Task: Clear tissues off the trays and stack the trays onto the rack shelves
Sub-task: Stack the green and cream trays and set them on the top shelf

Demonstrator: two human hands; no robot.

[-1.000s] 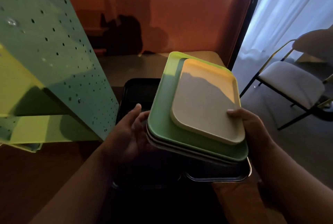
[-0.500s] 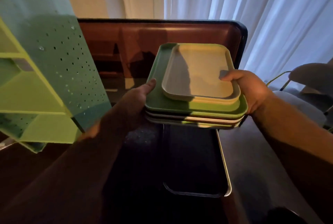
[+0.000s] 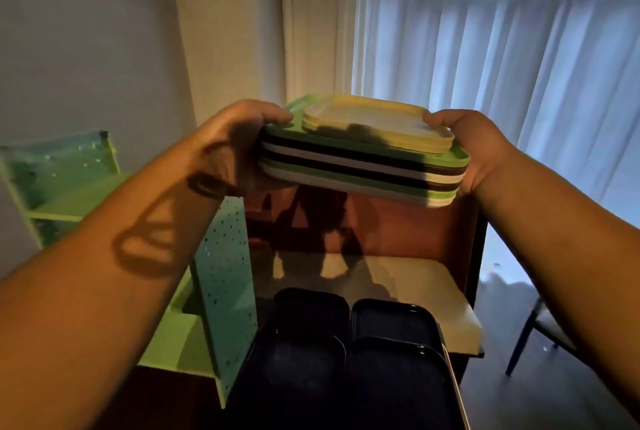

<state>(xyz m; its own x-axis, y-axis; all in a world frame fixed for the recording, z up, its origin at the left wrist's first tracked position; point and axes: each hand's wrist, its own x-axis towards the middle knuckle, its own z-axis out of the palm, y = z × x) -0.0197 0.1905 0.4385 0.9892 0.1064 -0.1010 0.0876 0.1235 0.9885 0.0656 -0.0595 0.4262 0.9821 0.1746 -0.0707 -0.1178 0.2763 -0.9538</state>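
Left hand [image 3: 239, 149] clamps the left short edge of a stack of flat rectangular plastic trays [image 3: 360, 170], thumb on top, fingers curled under. Right hand [image 3: 474, 149] does the same on the right short edge. Both closed on the stack, which is held raised and roughly level, clear of any surface.

Stack make-up: a small pale yellow tray [image 3: 377, 124] sits on top, inset from the edges of a larger green tray [image 3: 450, 156] under it. Below that, layered rims in dark brown, white and light green. No tissue visible on the top tray, so clearing looks done for this batch.

Left of and below the left hand: the green metal rack with perforated side panel [image 3: 225, 277]. Its upper shelf [image 3: 76, 204] and the lower one look bare from here, though the left forearm hides part of them, so can't confirm.

Directly below the hands: a wooden table with a tall backboard [image 3: 408, 228], and on it at least two dark rounded trays [image 3: 391, 325] side by side; too dim to say if they carry tissue.

Judgement: tissue step mostly complete, stacking not yet started for this load. Left: swing the stack left onto a rack shelf, then deal with the dark trays.

Right of the right hand: sheer white curtain [image 3: 502, 48]; black chair [image 3: 533, 329] lower right.
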